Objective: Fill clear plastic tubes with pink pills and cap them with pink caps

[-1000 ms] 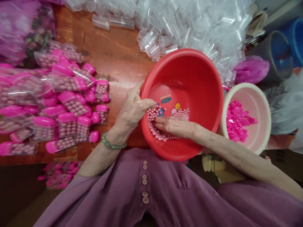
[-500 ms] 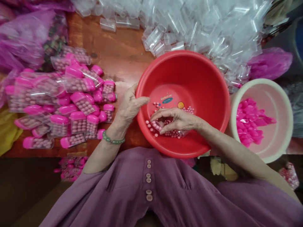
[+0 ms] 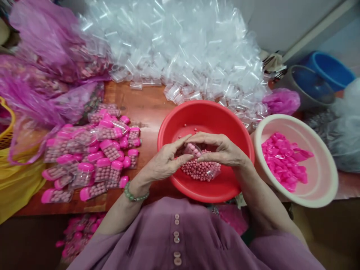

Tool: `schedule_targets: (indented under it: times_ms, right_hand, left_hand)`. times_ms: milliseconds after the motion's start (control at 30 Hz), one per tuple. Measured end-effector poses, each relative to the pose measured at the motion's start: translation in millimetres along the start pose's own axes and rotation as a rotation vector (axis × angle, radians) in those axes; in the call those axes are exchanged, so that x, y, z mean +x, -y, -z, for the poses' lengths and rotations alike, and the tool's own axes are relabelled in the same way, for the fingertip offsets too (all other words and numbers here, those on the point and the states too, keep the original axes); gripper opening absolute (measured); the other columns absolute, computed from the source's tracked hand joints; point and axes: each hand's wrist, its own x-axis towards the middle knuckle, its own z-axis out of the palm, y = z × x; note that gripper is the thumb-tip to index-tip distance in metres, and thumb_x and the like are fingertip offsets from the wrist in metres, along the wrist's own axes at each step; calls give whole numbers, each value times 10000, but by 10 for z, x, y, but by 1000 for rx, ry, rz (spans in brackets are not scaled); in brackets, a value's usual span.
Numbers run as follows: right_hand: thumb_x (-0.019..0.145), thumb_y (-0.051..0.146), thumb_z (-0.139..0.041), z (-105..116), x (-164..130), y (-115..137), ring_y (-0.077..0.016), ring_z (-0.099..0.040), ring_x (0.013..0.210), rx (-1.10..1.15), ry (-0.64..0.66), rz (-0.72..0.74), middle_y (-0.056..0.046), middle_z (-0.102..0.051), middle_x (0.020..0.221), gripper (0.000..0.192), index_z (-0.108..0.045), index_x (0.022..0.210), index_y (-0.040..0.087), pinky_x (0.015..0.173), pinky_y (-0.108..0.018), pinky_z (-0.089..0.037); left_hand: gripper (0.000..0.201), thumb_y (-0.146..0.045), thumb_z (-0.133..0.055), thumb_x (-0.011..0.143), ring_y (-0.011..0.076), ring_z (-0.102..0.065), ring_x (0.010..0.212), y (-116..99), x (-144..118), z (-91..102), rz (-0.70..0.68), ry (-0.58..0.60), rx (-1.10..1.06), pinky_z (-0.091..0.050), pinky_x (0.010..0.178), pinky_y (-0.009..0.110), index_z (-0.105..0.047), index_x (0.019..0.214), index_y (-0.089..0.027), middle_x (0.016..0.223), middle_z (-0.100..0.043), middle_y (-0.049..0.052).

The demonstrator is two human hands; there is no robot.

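Observation:
A small clear plastic container (image 3: 192,150) with pink beads at its mouth is held between my two hands, above the red basin (image 3: 180,116). My right hand (image 3: 218,148) grips it from the right, thumb below and fingers over the top. On the other side, my left hand (image 3: 165,159) closes round its left end, with a green bead bracelet at the wrist. Loose pink beads (image 3: 194,170) are heaped in the basin under my hands. Among them, partly covered, lies another clear container (image 3: 214,171).
Filled containers with pink caps (image 3: 84,168) are piled on the wooden table (image 3: 149,108) at left. Empty clear containers (image 3: 182,56) form a large heap behind the basin. A cream bucket (image 3: 320,180) of pink caps (image 3: 284,161) stands right. Purple plastic bags (image 3: 56,48) lie back left.
My left hand has moved from the basin's left rim to the container. My right hand has lifted the container out of the beads. The head view has shifted, showing more of the back.

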Motion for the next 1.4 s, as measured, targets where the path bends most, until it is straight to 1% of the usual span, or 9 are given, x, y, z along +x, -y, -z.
schedule_targets:
  times_ms: [100,200,333,633,767,933,1133,1300,1400]
  right_hand:
    - [866,356,-696,-10,-39,30,-166,-632,976,-91,-72,70,-82,-684,1074,385,-662,1216,202,871,-329,-523]
    - [876,295,-690,-40,-77,41,-142,-624,936,-145,-145,141,-72,-667,1071,366,-653,1231,215,836,-300,-524]
    - [855,232,-714,-84,-113,73,-124,-616,864,-167,-197,186,-37,-663,996,372,-649,1220,243,793,-281,-519]
    - [816,316,-754,-164,-166,-23,-95,-559,682,24,-277,79,-2,-618,863,220,-680,1003,227,592,-240,-466]
    - [813,280,-751,-181,-183,-88,-116,-590,783,66,-347,97,-9,-612,880,121,-655,845,214,649,-251,-490]
    - [797,292,-768,-171,-187,-96,-93,-539,673,87,-339,34,17,-582,826,211,-630,941,224,590,-244,-453]
    - [784,312,-773,-149,-177,-70,-119,-535,710,-81,-383,86,13,-554,738,279,-542,678,196,640,-273,-452]
    - [777,307,-772,-25,-424,81,-101,-563,679,-181,-559,75,0,-588,918,238,-619,938,224,613,-264,-478]
    - [780,286,-764,227,-834,90,-113,-597,697,-555,-734,-18,-33,-645,983,214,-663,956,220,651,-277,-500]
  left_hand:
    - [343,-367,-586,925,236,-665,1062,-12,44,-41,46,3,-24,-513,971,357,-683,1183,-163,1144,-721,95]
    - [286,-366,-620,901,214,-669,969,18,36,-86,26,-34,-24,-515,916,333,-715,1035,-132,1033,-735,87]
    - [251,-336,-621,894,174,-638,942,55,14,-165,-38,-90,-59,-496,909,298,-651,1033,-130,1022,-701,71]
    - [189,-323,-570,920,129,-548,830,69,37,-211,-27,-31,-17,-460,777,246,-566,1011,-158,927,-603,27]
    - [194,-338,-587,911,119,-535,812,89,54,-215,23,-14,-108,-451,750,233,-561,956,-151,894,-573,20]
    - [201,-333,-625,891,120,-546,832,81,68,-231,39,-45,-158,-467,776,238,-573,953,-149,907,-581,25]
    - [182,-269,-705,842,111,-593,858,37,114,-256,91,-71,-341,-489,800,226,-608,925,-139,914,-622,26]
    - [235,-248,-762,790,134,-655,849,-9,94,-238,85,-62,-485,-530,828,267,-634,952,-137,911,-661,37]
    - [211,-247,-748,805,147,-666,870,-23,48,-252,66,-16,-485,-532,857,298,-625,939,-140,912,-666,42]
